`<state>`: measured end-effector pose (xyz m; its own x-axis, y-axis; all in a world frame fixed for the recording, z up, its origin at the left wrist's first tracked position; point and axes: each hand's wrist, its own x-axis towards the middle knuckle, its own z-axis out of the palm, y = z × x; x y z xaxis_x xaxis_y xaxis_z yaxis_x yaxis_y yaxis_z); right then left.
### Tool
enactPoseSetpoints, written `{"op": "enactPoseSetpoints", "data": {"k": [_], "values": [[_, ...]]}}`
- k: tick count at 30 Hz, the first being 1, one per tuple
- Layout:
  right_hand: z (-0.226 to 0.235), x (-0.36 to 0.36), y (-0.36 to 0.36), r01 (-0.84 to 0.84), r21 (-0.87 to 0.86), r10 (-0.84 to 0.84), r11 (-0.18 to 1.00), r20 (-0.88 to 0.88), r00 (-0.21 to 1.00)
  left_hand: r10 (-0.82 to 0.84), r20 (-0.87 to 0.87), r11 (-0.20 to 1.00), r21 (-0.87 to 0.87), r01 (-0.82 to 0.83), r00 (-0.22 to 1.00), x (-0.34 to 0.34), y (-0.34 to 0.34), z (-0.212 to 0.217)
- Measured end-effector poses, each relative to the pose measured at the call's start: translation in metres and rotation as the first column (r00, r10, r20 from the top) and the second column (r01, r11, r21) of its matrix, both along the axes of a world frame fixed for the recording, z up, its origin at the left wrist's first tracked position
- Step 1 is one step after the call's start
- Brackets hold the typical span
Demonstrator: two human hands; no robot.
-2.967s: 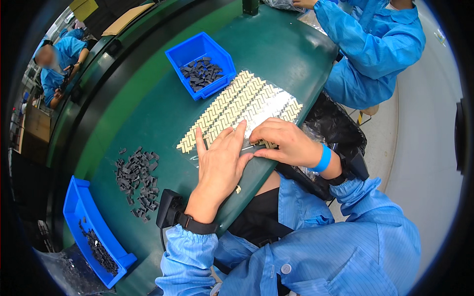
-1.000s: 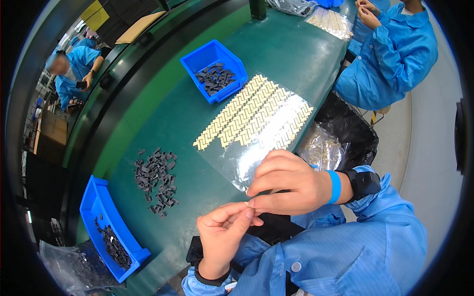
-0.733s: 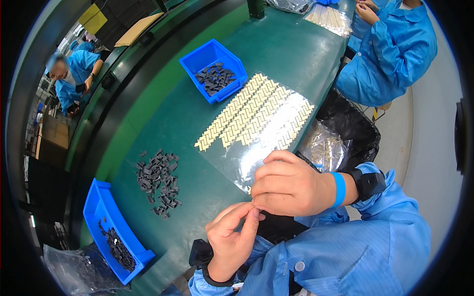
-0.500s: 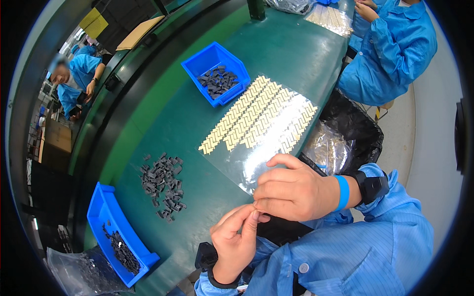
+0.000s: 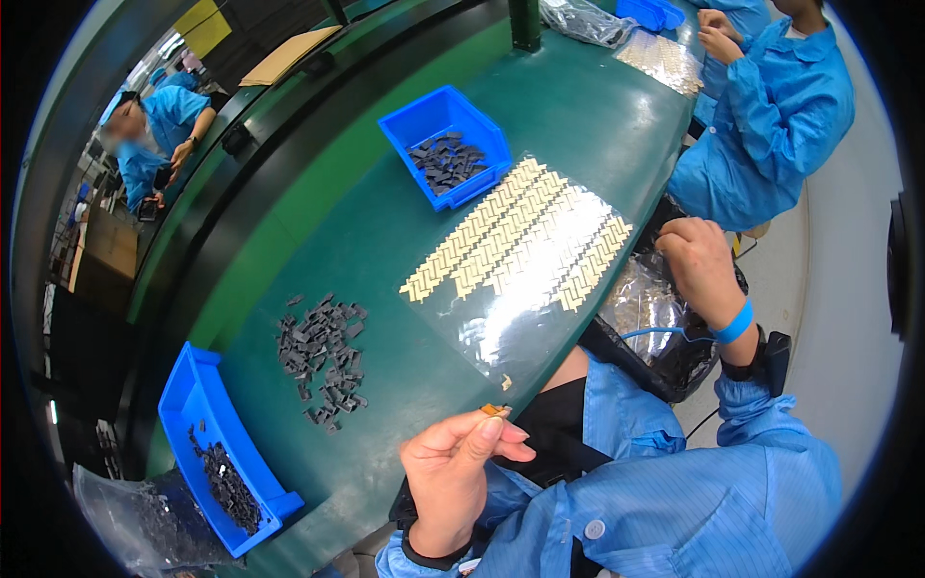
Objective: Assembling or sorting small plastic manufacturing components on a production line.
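My left hand [image 5: 448, 477] is closed in a pinch near the table's front edge. Between its thumb and fingertip sits a small brownish-gold piece [image 5: 495, 410]. My right hand [image 5: 701, 268] hangs above a bin lined with a black bag [image 5: 665, 380], off the table's right side; its fingers are curled together, and whatever they hold, if anything, is hidden. Just beyond the left hand lies a clear plastic sheet [image 5: 458, 332] bearing rows of cream-yellow zigzag pieces [image 5: 482, 236]. A tiny yellowish scrap [image 5: 506, 382] shows at its near corner.
Dark grey small blocks [image 5: 323, 356] lie loose on the green table [image 5: 405, 376]. One blue tray [image 5: 448, 197] with similar blocks stands behind; another blue tray [image 5: 183, 385] stands at left beside a plastic bag [image 5: 135, 520]. A co-worker in blue [image 5: 771, 125] sits at far right.
My hands have parted: the right has moved off to the right, over the bin, while the left stays near its place with the small piece. The view has shifted slightly.
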<state>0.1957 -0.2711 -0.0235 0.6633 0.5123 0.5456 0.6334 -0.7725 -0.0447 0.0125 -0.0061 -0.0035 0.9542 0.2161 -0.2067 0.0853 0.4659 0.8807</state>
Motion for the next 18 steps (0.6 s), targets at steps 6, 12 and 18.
{"op": "enactPoseSetpoints", "data": {"k": [6, 12, 18], "values": [[0.022, -0.074, 0.095, -0.296, 0.781, 0.743, 0.550, -0.296, 0.600, 0.018, -0.022, 0.993, -0.114, -0.020, 1.000, 0.001, -0.021, -0.005], [0.013, -0.086, 0.112, -0.183, 0.900, 0.843, 0.396, -0.277, 0.462, 0.062, 0.032, 0.997, -0.056, -0.061, 0.998, 0.005, -0.027, 0.005], [0.010, -0.076, 0.113, -0.311, 0.844, 0.855, 0.437, -0.282, 0.435, 0.176, 0.113, 0.938, 0.281, -0.202, 0.978, 0.003, -0.024, 0.003]]}}
